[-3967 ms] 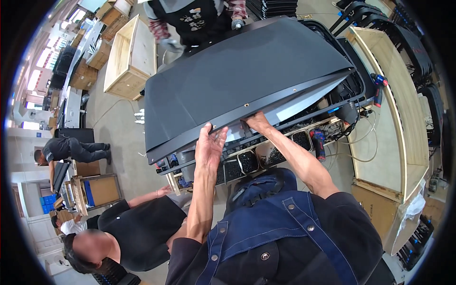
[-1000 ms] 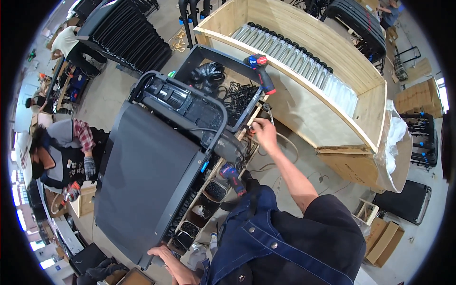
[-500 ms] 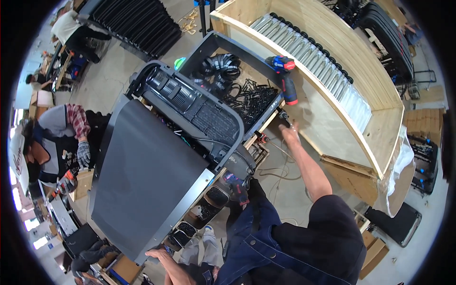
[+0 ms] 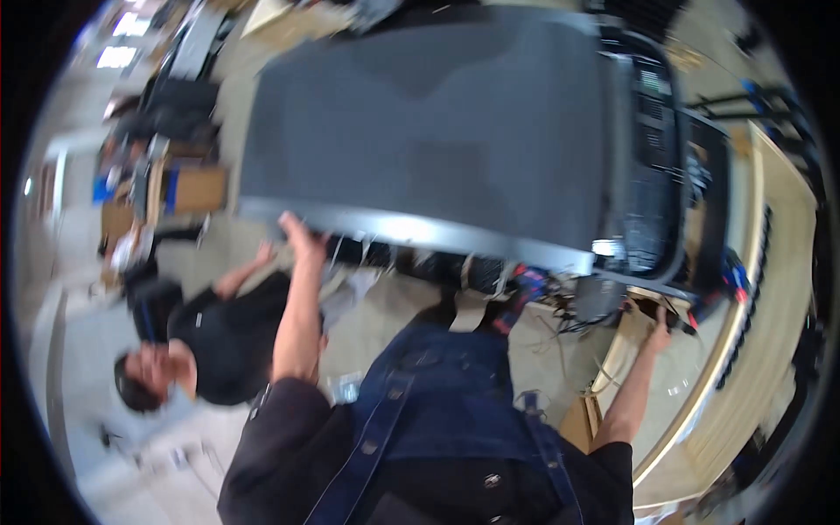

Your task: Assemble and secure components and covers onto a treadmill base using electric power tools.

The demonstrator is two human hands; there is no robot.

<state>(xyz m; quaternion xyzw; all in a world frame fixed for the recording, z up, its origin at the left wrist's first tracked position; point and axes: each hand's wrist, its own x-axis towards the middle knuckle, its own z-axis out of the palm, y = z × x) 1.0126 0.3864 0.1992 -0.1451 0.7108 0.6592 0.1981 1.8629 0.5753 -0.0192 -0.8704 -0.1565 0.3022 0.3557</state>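
Note:
A large treadmill [image 4: 420,140] with a dark flat belt deck lies in front of me, its motor end with the cover off at the right. My left hand [image 4: 304,241] grips the silver side rail [image 4: 394,226] near its left end; the fingers underneath are hidden. Low at the right, beside the motor end, my right hand [image 4: 659,332] is closed round a dark elongated tool [image 4: 675,320] with a bit of red on it. Blur hides the tool's exact kind. A blue and red cordless drill [image 4: 528,284] sits by the rail's right end, nearest my body.
A long wooden crate [image 4: 783,289] stands at the right, with another blue and red drill [image 4: 735,278] by its edge. A dark parts tray [image 4: 707,175] adjoins the treadmill. Cables [image 4: 564,319] hang below it. A co-worker [image 4: 232,332] in black is close at my left.
My view has swung left, so the treadmill appears turned and more central. My right hand, earlier reaching out with spread fingers, has closed round the dark tool. My left hand remains on the rail.

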